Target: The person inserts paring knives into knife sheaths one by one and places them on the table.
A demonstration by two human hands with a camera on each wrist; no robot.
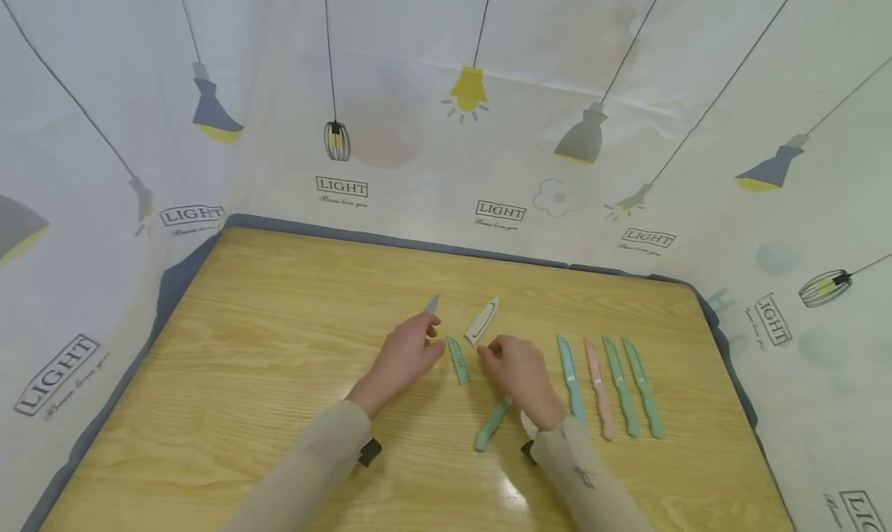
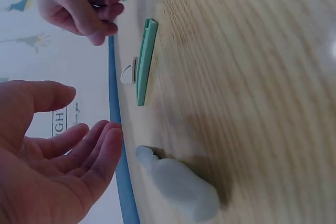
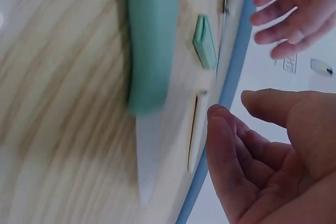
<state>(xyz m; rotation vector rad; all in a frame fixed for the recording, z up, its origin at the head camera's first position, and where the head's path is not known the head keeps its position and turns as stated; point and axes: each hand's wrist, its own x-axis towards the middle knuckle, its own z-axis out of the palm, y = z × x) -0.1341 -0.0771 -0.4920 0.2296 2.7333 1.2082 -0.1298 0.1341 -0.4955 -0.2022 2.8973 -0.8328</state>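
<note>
My left hand hovers over the table, its thumb apart from loosely bent fingers and nothing between them. Below it lies a white-handled knife, whose grey blade shows past the fingers in the head view. My right hand is also off the table, fingers loosely curled, with a gap to the thumb in the right wrist view. Between the hands lies a green knife sheath. A white knife sheath lies just beyond the right fingertips. Beneath the right hand is an unsheathed green-handled knife.
To the right of my right hand, several knives lie in a row: a blue knife, a pink knife and green knives. The wooden table ends at a patterned white curtain on the far side and both flanks.
</note>
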